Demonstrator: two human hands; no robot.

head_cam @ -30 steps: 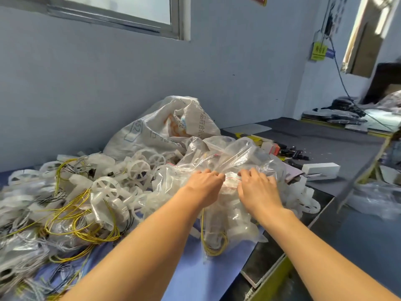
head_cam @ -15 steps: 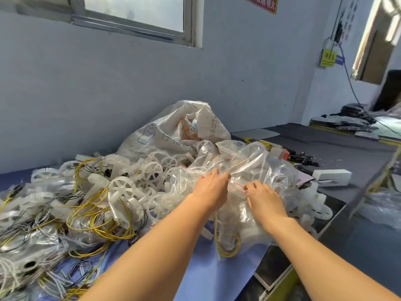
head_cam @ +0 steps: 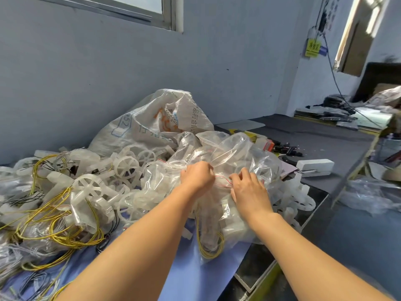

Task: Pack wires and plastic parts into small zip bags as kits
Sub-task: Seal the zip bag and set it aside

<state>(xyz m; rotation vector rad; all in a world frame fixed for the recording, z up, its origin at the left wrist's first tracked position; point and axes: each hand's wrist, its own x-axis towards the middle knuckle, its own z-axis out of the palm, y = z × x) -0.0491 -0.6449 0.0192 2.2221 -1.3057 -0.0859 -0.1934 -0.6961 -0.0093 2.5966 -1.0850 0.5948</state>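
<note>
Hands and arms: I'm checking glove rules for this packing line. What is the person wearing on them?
Nothing visible. The left hand and right hand are bare: no gloves, rings, watch or wristband, and no sleeve shows up to the frame edge.

The right hand [head_cam: 249, 189] has turned and dropped a little below the left hand [head_cam: 197, 177]; a second ago the two sat level, knuckles side by side. Between the two sets of fingers, the red zip strip [head_cam: 223, 180] of the bag [head_cam: 217, 224] now shows as a slanted line, where before it was barely visible. The left fingers have curled tighter over the strip's end.
</note>
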